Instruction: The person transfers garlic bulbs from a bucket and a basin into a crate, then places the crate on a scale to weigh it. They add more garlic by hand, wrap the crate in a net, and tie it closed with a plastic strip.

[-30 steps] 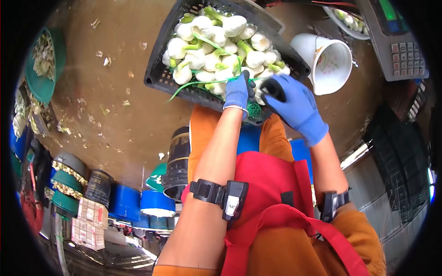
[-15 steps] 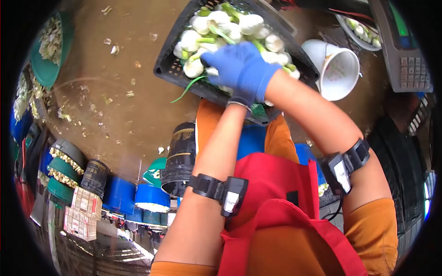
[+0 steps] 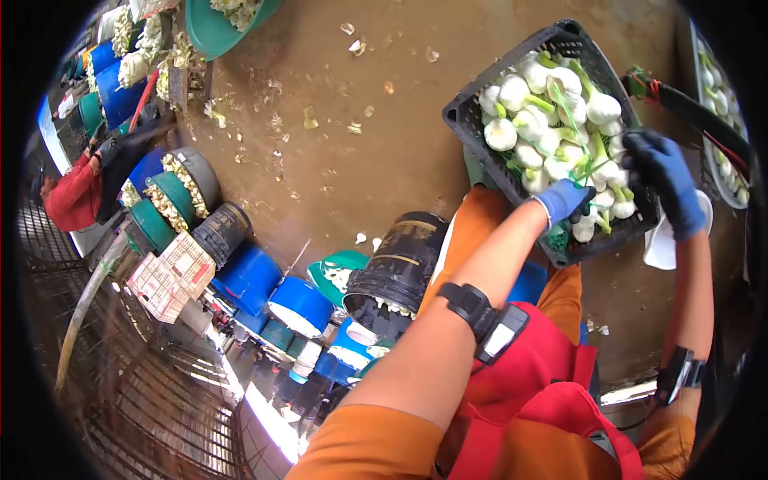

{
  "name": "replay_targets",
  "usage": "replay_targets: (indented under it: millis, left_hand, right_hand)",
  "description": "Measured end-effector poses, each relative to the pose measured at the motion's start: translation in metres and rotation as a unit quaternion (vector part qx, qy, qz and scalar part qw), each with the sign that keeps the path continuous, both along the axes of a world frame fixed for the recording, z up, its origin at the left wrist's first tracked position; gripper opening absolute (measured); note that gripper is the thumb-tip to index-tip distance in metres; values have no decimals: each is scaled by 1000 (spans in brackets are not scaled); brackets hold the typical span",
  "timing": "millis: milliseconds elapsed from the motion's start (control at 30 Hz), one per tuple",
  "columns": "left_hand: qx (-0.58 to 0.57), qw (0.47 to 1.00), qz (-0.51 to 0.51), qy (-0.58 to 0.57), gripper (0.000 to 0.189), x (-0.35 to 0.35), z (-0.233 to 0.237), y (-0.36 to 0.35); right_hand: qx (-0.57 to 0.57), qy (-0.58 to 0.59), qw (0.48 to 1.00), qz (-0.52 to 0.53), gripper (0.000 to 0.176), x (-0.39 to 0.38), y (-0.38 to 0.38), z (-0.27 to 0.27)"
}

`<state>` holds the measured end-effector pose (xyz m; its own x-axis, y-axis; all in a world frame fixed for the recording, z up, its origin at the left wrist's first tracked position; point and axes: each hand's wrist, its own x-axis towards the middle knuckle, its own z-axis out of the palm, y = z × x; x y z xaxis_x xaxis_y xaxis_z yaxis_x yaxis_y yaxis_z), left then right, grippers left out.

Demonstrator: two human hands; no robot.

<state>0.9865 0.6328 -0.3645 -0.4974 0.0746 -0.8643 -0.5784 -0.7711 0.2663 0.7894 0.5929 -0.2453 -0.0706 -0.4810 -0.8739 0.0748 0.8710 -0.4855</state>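
A black crate (image 3: 472,100) holds white bulbs (image 3: 548,120) with short green stems. Thin green strands (image 3: 590,168) cross over the bulbs. At the crate's near edge, my left hand (image 3: 566,200), in a blue and dark glove, has its fingers closed on the strands. My right hand (image 3: 666,180), gloved the same way, is raised at the crate's right side with its fingers curled; what they hold, if anything, is hidden. Green netting (image 3: 558,238) shows at the near corner of the crate, below my left hand.
A white bucket (image 3: 664,244) is partly behind my right forearm. A black bucket (image 3: 408,252) stands left of my legs. Filled green tubs (image 3: 170,200) and blue drums (image 3: 244,276) are at the left, near a person in red (image 3: 76,196). A tray of bulbs (image 3: 720,104) is far right.
The view has shifted, so the crate appears farther right. My hands, together over the bulbs before, are now apart: left at the near edge, right at the right side. Green strands now lie across the bulbs.
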Motion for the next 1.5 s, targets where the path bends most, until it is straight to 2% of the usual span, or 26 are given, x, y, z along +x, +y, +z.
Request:
replay_targets:
  millis: [133, 267, 300, 333, 367, 433, 467, 533, 567, 633, 733, 767, 800, 833, 867, 900, 933, 967, 1000, 1067, 1133, 1167, 1233, 1300, 1400, 1500]
  left_hand:
    - [-95, 970, -191, 118, 27, 0, -8, -14]
    - [121, 986, -67, 88, 23, 1, 6, -13]
    - [211, 977, -26, 10, 23, 1, 25, -19]
    - [229, 970, 74, -15, 28, 2, 24, -1]
    - [271, 941, 194, -53, 31, -3, 35, 9]
    - [317, 850, 403, -120, 37, -12, 47, 33]
    - [317, 852, 398, -121, 37, -20, 51, 38]
    - [313, 782, 523, -127, 36, -33, 62, 40]
    - [313, 771, 535, -146, 33, -39, 71, 37]
    - [323, 793, 503, -115, 32, -34, 61, 40]
    - [328, 837, 432, -70, 34, -14, 38, 41]
    - [269, 879, 379, -109, 37, -16, 44, 37]
    - [208, 912, 322, -150, 39, -17, 51, 33]
    - [208, 911, 323, -154, 39, -12, 50, 35]
    - [162, 943, 255, -140, 41, -9, 47, 34]
    - [115, 968, 187, -124, 42, -9, 41, 34]
    - [117, 966, 192, -125, 42, -11, 37, 35]
    - [108, 967, 195, -126, 43, -12, 33, 40]
    - [95, 967, 198, -132, 43, -9, 27, 43]
    - [-35, 981, 158, -111, 41, -11, 29, 43]
    - [-193, 977, 87, -8, 41, 5, 3, 59]
    - [-105, 985, 120, -59, 40, 3, 13, 51]
    - [6, 987, 111, -118, 36, -3, 32, 33]
    - [-63, 993, 53, -81, 34, 4, 30, 28]
    - [-203, 979, -9, -7, 34, 9, 11, 40]
    - [-26, 992, 113, -52, 33, 8, 9, 43]
  right_hand:
    - [-11, 74, 983, -170, 24, -55, 126, -56]
    - [156, 116, 903, -383, 20, 40, 225, -62]
    - [122, -50, 837, -532, 19, 81, 257, -84]
    - [225, -22, 884, -409, 23, 117, 245, -73]
    - [190, -71, 758, -620, 23, 169, 229, -72]
    - [146, -148, 755, -622, 21, 235, 192, -68]
    - [64, -172, 756, -628, 21, 257, 184, -75]
    - [76, -520, 614, -589, 22, 234, 145, -93]
    - [73, -520, 613, -590, 22, 232, 133, -97]
    - [23, -535, 699, -473, 23, 230, 114, -99]
    - [44, -686, 624, -372, 29, 239, 120, -88]
    - [35, -614, 685, -391, 35, 243, 146, -86]
    - [-22, -396, 885, -244, 37, 241, 197, -129]
    - [-76, -135, 985, -70, 40, 237, 251, -166]
    - [-148, 77, 948, 270, 40, 178, 222, -105]
    - [7, -126, 992, -31, 38, 151, 265, -136]
    - [46, 50, 993, 99, 36, 94, 225, -91]
    - [214, 4, 975, -67, 34, 52, 184, -47]
    - [-2, 125, 978, -166, 37, 42, 185, -50]
    - [-141, 191, 960, -149, 43, 37, 140, -61]
    - [-139, 281, 949, 45, 43, 47, 107, -75]
    - [-172, 267, 945, 72, 40, 53, 102, -85]
    - [-85, 142, 979, -118, 33, 48, 98, -87]
    - [1, 43, 954, -296, 28, 39, 105, -72]
    - [30, -12, 932, -362, 28, 25, 125, -67]
    - [42, 39, 947, -315, 33, 35, 108, -45]
